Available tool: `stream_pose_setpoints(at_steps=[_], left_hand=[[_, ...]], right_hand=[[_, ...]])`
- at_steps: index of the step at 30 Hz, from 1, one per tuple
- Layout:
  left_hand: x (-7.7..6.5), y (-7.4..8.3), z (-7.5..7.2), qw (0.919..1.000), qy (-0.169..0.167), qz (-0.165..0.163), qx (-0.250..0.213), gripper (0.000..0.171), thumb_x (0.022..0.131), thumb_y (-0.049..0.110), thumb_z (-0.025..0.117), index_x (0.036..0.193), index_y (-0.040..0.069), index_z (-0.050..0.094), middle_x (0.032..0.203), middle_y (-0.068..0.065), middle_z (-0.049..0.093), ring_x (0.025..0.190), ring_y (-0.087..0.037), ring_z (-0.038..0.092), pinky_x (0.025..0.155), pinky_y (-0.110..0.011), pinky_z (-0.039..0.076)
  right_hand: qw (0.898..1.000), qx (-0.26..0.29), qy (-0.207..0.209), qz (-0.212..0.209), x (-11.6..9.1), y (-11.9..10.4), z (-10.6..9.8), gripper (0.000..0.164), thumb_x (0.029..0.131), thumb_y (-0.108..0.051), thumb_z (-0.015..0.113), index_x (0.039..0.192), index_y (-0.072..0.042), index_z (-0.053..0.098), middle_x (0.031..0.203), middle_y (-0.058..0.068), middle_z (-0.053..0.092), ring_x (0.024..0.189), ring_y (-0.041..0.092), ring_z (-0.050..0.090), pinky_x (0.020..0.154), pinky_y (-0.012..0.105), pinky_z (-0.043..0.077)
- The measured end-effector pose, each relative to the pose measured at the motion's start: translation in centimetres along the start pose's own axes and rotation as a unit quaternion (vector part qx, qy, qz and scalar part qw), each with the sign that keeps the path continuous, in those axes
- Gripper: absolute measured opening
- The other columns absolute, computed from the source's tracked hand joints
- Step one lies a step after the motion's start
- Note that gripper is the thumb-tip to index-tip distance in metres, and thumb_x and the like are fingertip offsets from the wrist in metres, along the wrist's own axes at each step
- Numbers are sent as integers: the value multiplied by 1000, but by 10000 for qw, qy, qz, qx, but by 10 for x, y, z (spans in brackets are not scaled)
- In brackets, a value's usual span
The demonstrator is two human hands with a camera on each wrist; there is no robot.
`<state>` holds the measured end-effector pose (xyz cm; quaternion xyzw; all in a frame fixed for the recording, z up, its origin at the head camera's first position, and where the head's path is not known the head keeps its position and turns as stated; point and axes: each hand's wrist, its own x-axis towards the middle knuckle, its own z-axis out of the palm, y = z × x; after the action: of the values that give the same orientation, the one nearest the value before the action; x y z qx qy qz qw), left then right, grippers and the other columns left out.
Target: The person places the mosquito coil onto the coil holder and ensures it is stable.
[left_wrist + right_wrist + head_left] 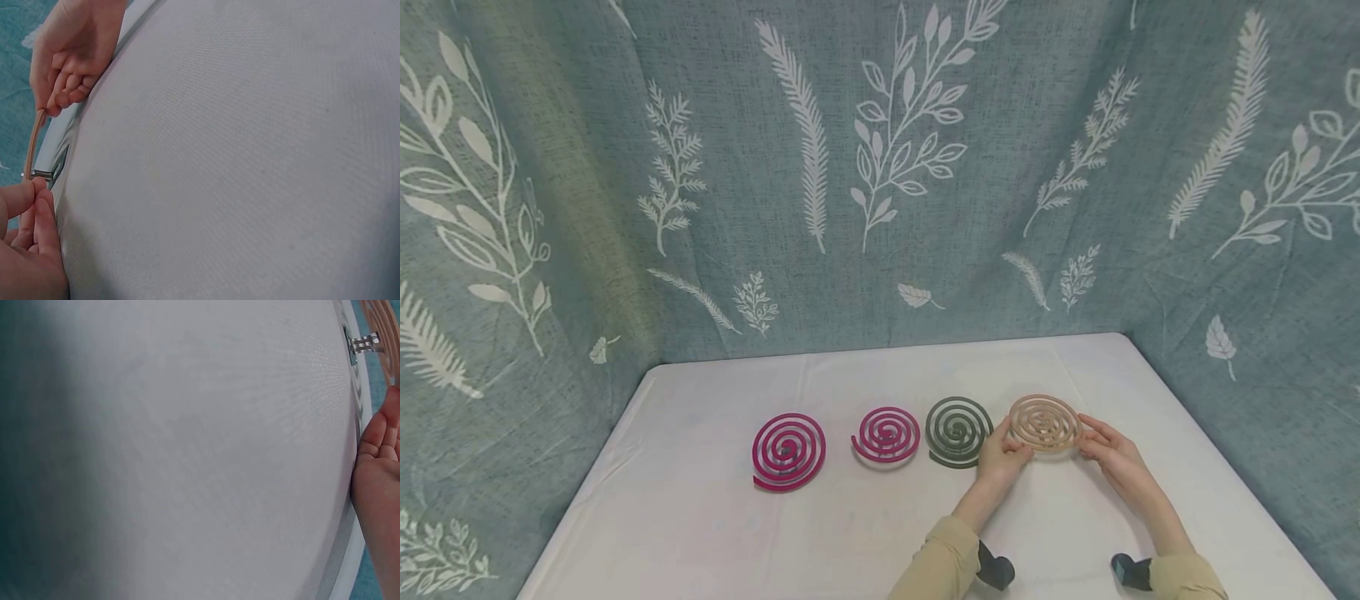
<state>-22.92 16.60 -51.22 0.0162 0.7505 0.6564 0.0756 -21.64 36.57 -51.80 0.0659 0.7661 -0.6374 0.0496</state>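
Note:
A tan mosquito coil (1043,423) is raised level a little over the white table. My left hand (1002,460) pinches its near left edge between thumb and fingers. On the opposite side my right hand (1114,457) holds the right edge in its fingertips. Under the coil, a small metal stand (365,344) shows in the right wrist view, at the coil's middle. Seen edge-on in the left wrist view, the coil (32,144) spans from one hand to the other. A dark green coil (957,431) lies just left of my left hand.
Two magenta coils, a nearer one (787,451) and a smaller-looking one (886,434), sit farther left in the same row. The white table (850,542) ends at a blue-grey leaf-patterned curtain (850,275) behind and at both sides.

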Motion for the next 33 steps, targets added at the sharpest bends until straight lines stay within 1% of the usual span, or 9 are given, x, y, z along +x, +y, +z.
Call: stream_pose_setpoints(at_steps=[17,33], left_hand=[[-2,2,0,10000,18,35,-35,63,78,-4,67,138,0,46,68,0,56,59,-1,45,53,-10,37],[-2,2,-1,10000,6,25,18,63,79,-1,68,138,1,45,72,-3,60,62,0,48,54,-10,39]], right_hand=[[9999,65,13,83,1,1,-1,68,94,-16,56,147,4,19,88,-20,58,84,-5,53,77,14,47],[9999,50,52,84,1,0,0,68,93,-16,57,147,4,21,87,-19,57,84,-4,53,77,14,48]])
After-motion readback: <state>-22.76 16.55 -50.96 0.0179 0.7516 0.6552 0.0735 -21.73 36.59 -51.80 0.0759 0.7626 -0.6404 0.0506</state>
